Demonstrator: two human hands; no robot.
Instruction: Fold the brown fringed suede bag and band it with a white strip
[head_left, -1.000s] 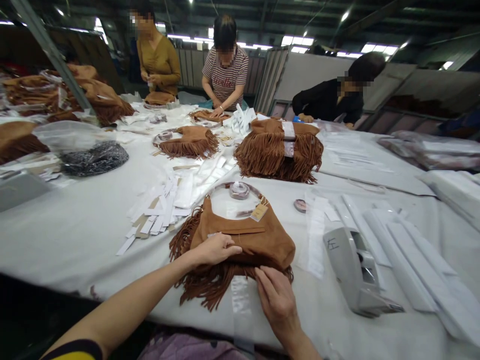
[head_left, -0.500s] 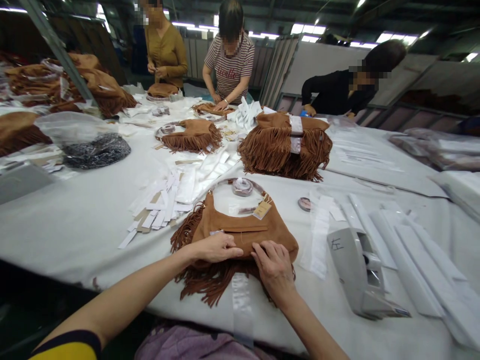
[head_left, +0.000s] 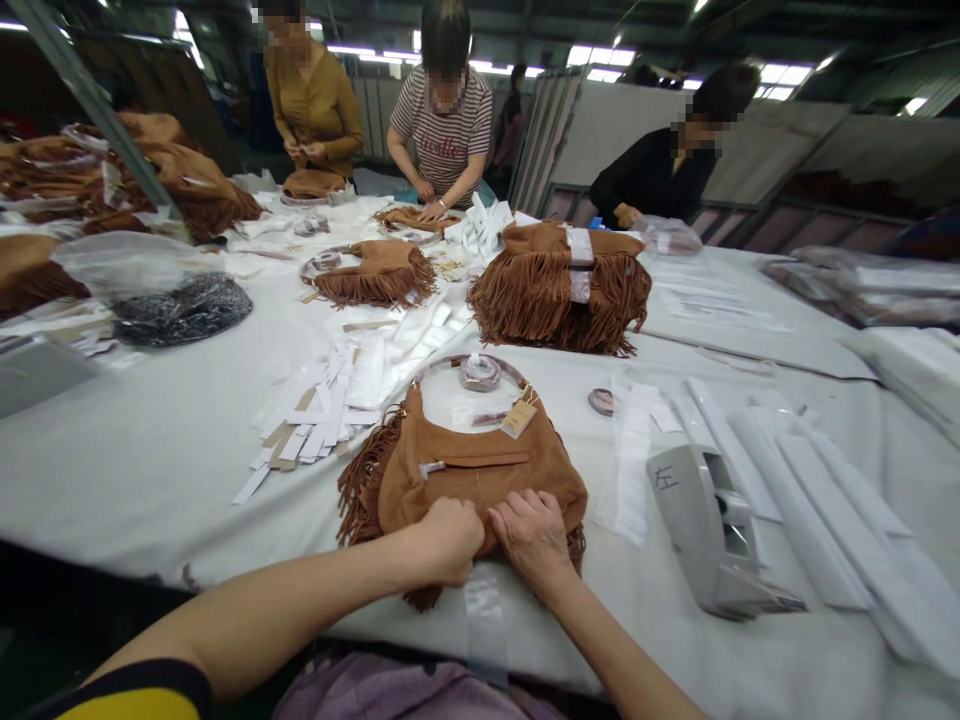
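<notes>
A brown suede handbag (head_left: 480,475) with fringe lies flat on the table in front of me, its strap curving away from me. A cardboard tag (head_left: 518,419) hangs near the strap's right end. My left hand (head_left: 448,540) is closed on the bag's near edge, left of its middle. Beside it, my right hand (head_left: 529,535) grips the same edge with bent fingers, the thumb side toward the left hand. The fringe below is partly hidden by my hands. A clear plastic strip (head_left: 486,620) runs from under the bag over the table's near edge.
To the right stand a grey tape dispenser (head_left: 705,530) and white foam strips (head_left: 825,510). Paper strips (head_left: 311,430) lie left of the bag. Beyond are stacked fringed bags (head_left: 559,300) and another bag (head_left: 375,272). Several co-workers are across the white table (head_left: 187,430).
My left hand has moved down from the bag's front to its near edge and closed. My right hand has shifted slightly left, its fingers now more bent. The co-worker in black has shifted left.
</notes>
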